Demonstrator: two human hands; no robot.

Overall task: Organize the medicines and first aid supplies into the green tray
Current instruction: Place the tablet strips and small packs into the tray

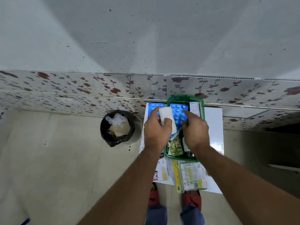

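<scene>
The green tray (202, 106) sits on a small white table (213, 120) against the wall. Inside it lie a blue blister strip (178, 111), a white box (195, 108), a green-and-gold sachet (175, 147) and a dark bottle partly hidden under my wrist. My left hand (156, 132) is shut on a white roll of bandage (165, 114), held over the tray's left edge. My right hand (195, 129) reaches into the tray with its index finger touching the blue strip. A second blue blister strip (153, 106) lies on the table left of the tray.
On the near side of the table lie a plaster box (160, 169), a yellow-edged pack (177, 174) and a clear pack of swabs (192, 175). A black-lined waste bin (118, 127) stands on the floor to the left. A floral-tiled wall (81, 88) runs behind.
</scene>
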